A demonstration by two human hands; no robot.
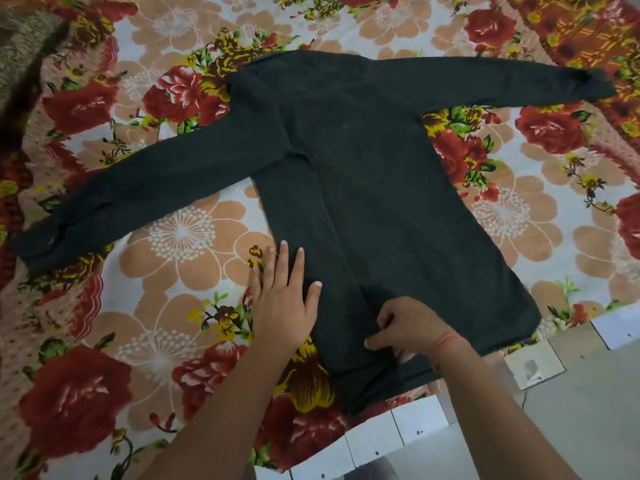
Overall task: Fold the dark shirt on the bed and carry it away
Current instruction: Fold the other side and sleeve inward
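Observation:
The dark shirt [360, 174] lies spread flat on the floral bed sheet [166, 237], both long sleeves stretched out to the sides, hem toward me. My left hand [282, 299] lies flat with straight fingers across the shirt's left lower edge, partly on the sheet. My right hand [403, 329] has its fingers curled and pinches a fold of the shirt's fabric near the hem, at the middle.
The bed's near edge runs diagonally at lower right, where white tiles [377, 441] and a grey floor [571, 410] show. A brownish cloth or pillow [20, 39] sits at the top left corner of the bed.

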